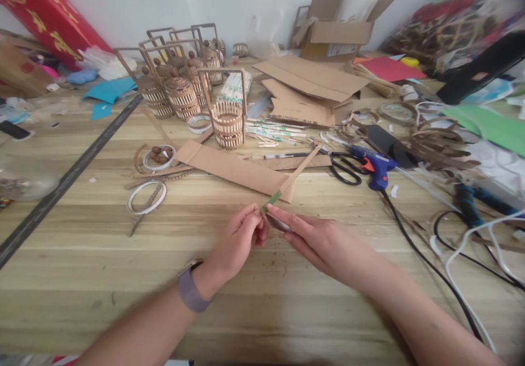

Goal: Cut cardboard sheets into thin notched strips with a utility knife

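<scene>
A narrow cardboard strip with a green patch at its near end slants up to the right from between my hands. My left hand pinches the near end of this strip, its fingers closed. One fingertip of my right hand presses on the green part, and a greyish, blurred object lies under its fingers; what it is I cannot make out. Just beyond the hands is a flat cardboard piece. A small slatted basket with a tall square handle stands behind it.
Several lidded baskets stand at the back left. A blue glue gun and black scissors lie to the right, with cables trailing forward. Tape rings lie on the left, cardboard sheets at the back.
</scene>
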Demonstrator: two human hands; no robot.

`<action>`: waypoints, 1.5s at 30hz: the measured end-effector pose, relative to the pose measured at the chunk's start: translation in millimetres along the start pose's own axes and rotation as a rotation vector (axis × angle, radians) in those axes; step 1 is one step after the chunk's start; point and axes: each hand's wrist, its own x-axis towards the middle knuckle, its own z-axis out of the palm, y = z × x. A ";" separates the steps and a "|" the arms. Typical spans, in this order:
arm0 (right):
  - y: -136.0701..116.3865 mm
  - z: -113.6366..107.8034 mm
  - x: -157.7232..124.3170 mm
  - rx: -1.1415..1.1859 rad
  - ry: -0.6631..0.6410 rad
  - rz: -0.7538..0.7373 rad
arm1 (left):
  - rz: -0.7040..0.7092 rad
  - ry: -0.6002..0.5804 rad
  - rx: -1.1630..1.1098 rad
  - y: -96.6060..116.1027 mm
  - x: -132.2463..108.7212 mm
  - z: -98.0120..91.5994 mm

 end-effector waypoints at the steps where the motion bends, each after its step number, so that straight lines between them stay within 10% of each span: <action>1: -0.3 -0.6 -0.2 -0.008 0.000 0.002 | -0.005 0.000 0.011 1.2 -0.3 0.4; 12: 1.8 -5.4 -2.6 -0.061 -0.038 -0.023 | 0.076 -0.016 0.393 15.2 -4.9 -0.3; 25: -5.2 -14.6 0.0 0.455 -0.053 0.025 | 0.172 -0.109 0.422 15.8 -11.3 -1.4; 45: -8.0 -14.6 -2.3 0.256 -0.067 0.048 | 0.169 -0.116 0.439 15.8 -10.7 1.4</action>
